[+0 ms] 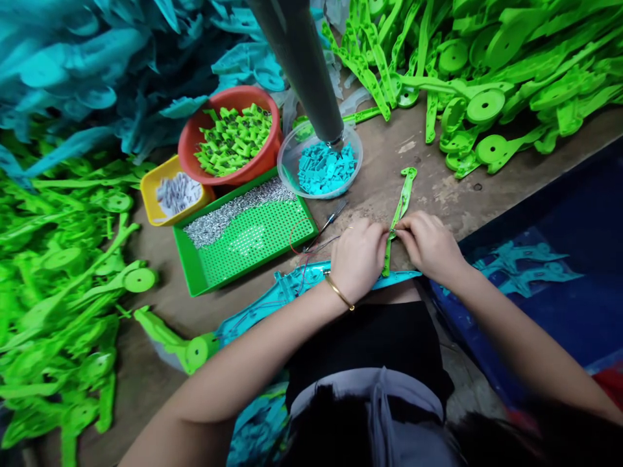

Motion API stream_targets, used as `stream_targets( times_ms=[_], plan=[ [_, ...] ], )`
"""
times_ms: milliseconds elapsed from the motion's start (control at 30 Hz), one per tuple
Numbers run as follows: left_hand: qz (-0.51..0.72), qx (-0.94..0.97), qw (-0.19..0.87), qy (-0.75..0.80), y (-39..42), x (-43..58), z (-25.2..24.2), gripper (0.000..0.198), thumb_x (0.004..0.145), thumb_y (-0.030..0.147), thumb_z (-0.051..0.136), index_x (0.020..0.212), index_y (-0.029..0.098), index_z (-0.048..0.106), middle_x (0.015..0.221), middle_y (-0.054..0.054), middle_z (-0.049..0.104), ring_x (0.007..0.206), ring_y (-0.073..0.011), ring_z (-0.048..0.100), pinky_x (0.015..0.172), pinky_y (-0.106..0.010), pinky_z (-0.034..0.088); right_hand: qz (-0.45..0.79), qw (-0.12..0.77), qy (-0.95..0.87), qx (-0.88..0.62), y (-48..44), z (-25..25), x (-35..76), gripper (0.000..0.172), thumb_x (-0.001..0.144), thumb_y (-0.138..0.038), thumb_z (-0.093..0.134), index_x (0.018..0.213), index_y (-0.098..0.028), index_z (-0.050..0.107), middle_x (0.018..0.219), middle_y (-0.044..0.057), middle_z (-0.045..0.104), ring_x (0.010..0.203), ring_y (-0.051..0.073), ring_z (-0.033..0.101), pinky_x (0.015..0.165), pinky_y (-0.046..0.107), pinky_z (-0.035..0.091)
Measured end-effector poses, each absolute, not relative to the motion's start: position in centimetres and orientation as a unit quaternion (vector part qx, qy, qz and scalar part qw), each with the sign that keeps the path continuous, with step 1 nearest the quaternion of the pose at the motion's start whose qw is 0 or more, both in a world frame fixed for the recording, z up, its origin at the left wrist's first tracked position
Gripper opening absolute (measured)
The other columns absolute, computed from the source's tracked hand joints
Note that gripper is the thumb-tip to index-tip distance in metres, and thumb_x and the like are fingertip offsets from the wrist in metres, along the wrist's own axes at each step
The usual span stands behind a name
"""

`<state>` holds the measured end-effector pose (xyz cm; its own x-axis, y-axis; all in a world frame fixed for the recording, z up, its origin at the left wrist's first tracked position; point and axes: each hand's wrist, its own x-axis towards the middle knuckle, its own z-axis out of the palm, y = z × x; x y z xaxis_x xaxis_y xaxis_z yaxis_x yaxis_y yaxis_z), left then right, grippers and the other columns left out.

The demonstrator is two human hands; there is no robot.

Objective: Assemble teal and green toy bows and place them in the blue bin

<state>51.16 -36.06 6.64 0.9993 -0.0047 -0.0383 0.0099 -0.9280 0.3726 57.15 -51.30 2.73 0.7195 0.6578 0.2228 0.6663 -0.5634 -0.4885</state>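
A narrow bright green plastic strip with a hooked far end stands out lengthwise between my hands at the table's front edge. My left hand is closed on its near half, thumb and fingers pinched at the middle. From the other side, my right hand pinches at the same spot; whatever small piece is between its fingertips is hidden. Below the left wrist lies a long turquoise plastic shell with thin red wires in it. A green part with a round disc joins the shell's left end.
A green perforated tray holds small metal pieces. Around it stand a yellow tub, a red bowl of green pieces and a clear bowl of turquoise pieces. A dark post rises behind. Green parts heap at right, more at left.
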Motion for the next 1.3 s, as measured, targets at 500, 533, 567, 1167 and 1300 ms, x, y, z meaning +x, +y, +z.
stream_targets(
  times_ms=[500,533,567,1167,1300],
  plan=[
    [0.052,0.978,0.182,-0.082,-36.1,50.1,4.3,0.019,0.090,0.014,0.045,0.096,0.012,0.063,0.093,-0.008,0.061,0.083,-0.0192,0.053,0.078,-0.029,0.046,0.105,0.008,-0.321,-0.941,-47.6,7.8,57.3,0.019,0.088,-0.018,0.041,0.092,-0.011,0.059,0.084,0.014,0.063,0.072,0.024,0.059,0.059,0.032,0.031],
    [0.056,0.977,0.188,-0.083,-36.1,50.1,4.3,0.019,0.090,0.014,0.044,0.095,0.012,0.062,0.093,-0.008,0.061,0.083,-0.0192,0.053,0.079,-0.029,0.047,0.097,0.013,-0.315,-0.944,-47.6,7.6,57.1,0.019,0.088,-0.018,0.042,0.090,-0.012,0.059,0.084,0.013,0.063,0.072,0.023,0.058,0.060,0.032,0.031],
    [0.060,0.976,0.193,-0.083,-36.0,50.1,4.3,0.019,0.090,0.014,0.044,0.095,0.011,0.062,0.093,-0.008,0.061,0.084,-0.0193,0.053,0.079,-0.029,0.047,0.086,0.022,-0.312,-0.946,-47.7,7.3,56.9,0.019,0.088,-0.018,0.042,0.088,-0.012,0.060,0.083,0.013,0.063,0.072,0.023,0.057,0.061,0.032,0.032],
    [0.071,0.968,0.225,-0.085,-35.8,49.9,5.3,0.018,0.089,0.011,0.048,0.103,0.009,0.058,0.092,-0.010,0.061,0.083,-0.0191,0.054,0.077,-0.031,0.050,0.027,0.330,-0.349,-0.877,-51.9,4.0,57.3,0.013,0.088,-0.022,0.052,0.097,-0.019,0.061,0.093,0.005,0.068,0.087,0.016,0.061,0.076,0.031,0.041],
    [0.071,0.966,0.237,-0.076,-35.9,49.9,5.3,0.017,0.089,0.012,0.047,0.102,0.010,0.058,0.091,-0.009,0.062,0.082,-0.0188,0.054,0.076,-0.031,0.050,0.009,0.320,-0.386,-0.865,-51.0,3.5,57.6,0.011,0.088,-0.020,0.051,0.092,-0.020,0.061,0.089,0.004,0.067,0.084,0.016,0.060,0.073,0.032,0.040]
  ],
)
